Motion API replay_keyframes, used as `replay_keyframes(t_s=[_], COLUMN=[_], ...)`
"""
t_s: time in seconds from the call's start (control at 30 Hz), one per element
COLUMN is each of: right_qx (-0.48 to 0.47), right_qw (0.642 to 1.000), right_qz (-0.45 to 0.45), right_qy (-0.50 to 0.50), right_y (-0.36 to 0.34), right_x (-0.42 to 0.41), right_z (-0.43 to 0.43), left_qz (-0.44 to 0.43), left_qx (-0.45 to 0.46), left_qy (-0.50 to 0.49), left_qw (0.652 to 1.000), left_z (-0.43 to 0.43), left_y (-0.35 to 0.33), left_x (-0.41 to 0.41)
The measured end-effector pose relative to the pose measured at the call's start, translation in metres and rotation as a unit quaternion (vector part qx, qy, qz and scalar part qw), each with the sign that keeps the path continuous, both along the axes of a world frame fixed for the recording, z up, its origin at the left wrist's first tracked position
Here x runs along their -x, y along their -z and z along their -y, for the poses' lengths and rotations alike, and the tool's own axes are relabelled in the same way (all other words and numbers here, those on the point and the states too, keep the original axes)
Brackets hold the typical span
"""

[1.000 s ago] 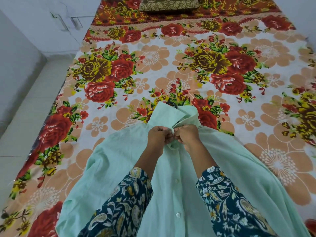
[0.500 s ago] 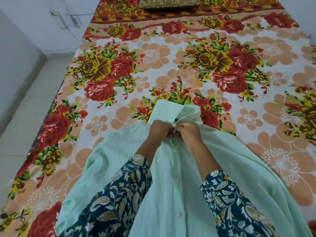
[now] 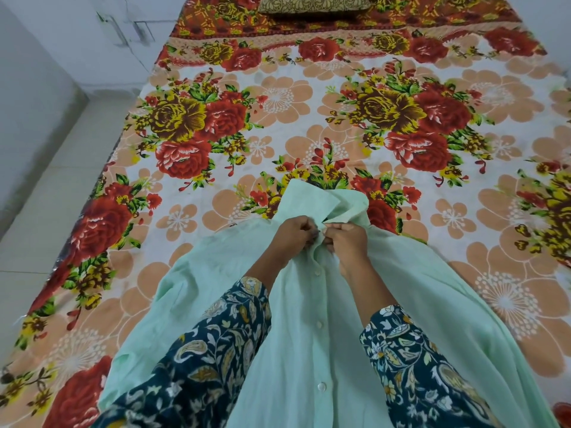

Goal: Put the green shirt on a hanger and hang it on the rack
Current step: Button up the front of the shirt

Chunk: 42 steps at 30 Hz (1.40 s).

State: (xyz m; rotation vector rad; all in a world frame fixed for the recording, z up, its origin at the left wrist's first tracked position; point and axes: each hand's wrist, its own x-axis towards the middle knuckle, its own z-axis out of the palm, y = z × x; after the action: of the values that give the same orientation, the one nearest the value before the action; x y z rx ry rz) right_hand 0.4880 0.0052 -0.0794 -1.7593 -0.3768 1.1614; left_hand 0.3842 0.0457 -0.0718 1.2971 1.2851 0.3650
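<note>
The pale green shirt (image 3: 312, 350) lies spread on the bed, collar away from me, its buttoned front running down the middle. My left hand (image 3: 293, 233) and my right hand (image 3: 347, 242) meet just below the collar. Both pinch the shirt's front edges together at the top button. A dark gap shows inside the collar (image 3: 321, 202), which stands up and folds open above my hands. No hanger and no rack are visible.
The bed (image 3: 278, 112) carries a floral sheet of red, yellow and peach flowers. A brown patterned pillow (image 3: 312, 4) sits at the far end. To the left are a pale tiled floor (image 3: 55, 193) and white walls.
My hands have stayed at the shirt's neck, working the top button; the collar has shifted slightly. The view has barely moved.
</note>
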Motion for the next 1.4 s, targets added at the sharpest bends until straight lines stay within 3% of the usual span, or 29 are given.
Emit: replay_keyframes(t_s=[0.2, 0.37, 0.6, 0.7, 0.83, 0.97, 1.07, 1.2, 1.4], right_qx=[0.005, 0.050, -0.011, 0.027, 0.070, 0.107, 0.109, 0.076, 0.073], right_qw=[0.999, 0.995, 0.998, 0.990, 0.944, 0.911, 0.932, 0.991, 0.990], right_qz=[0.039, 0.080, 0.018, 0.119, 0.280, 0.341, 0.290, 0.057, -0.103], right_qy=[-0.022, -0.028, -0.061, -0.067, -0.158, -0.205, -0.191, -0.096, -0.064], right_y=[0.001, 0.008, 0.004, 0.008, 0.008, 0.003, 0.003, -0.001, -0.019], right_x=[0.003, 0.002, 0.004, 0.003, 0.008, 0.011, 0.008, 0.002, -0.005], right_z=[-0.005, -0.005, 0.008, 0.005, 0.000, -0.007, -0.011, -0.007, 0.000], left_qz=[-0.028, -0.108, -0.050, -0.062, -0.071, -0.061, -0.063, -0.035, 0.044], left_qx=[0.002, -0.021, 0.026, 0.028, 0.024, 0.029, 0.023, 0.009, 0.003], left_qy=[-0.014, -0.053, -0.114, -0.140, -0.138, -0.119, -0.119, -0.147, -0.193], left_qw=[1.000, 0.992, 0.992, 0.988, 0.988, 0.991, 0.991, 0.989, 0.980], left_z=[-0.002, -0.002, 0.009, 0.004, 0.004, 0.006, 0.005, 0.008, 0.023], left_y=[0.000, 0.008, 0.011, 0.015, 0.015, 0.016, 0.016, 0.014, 0.010], left_x=[-0.006, -0.009, -0.013, -0.008, -0.003, 0.001, 0.003, 0.001, 0.000])
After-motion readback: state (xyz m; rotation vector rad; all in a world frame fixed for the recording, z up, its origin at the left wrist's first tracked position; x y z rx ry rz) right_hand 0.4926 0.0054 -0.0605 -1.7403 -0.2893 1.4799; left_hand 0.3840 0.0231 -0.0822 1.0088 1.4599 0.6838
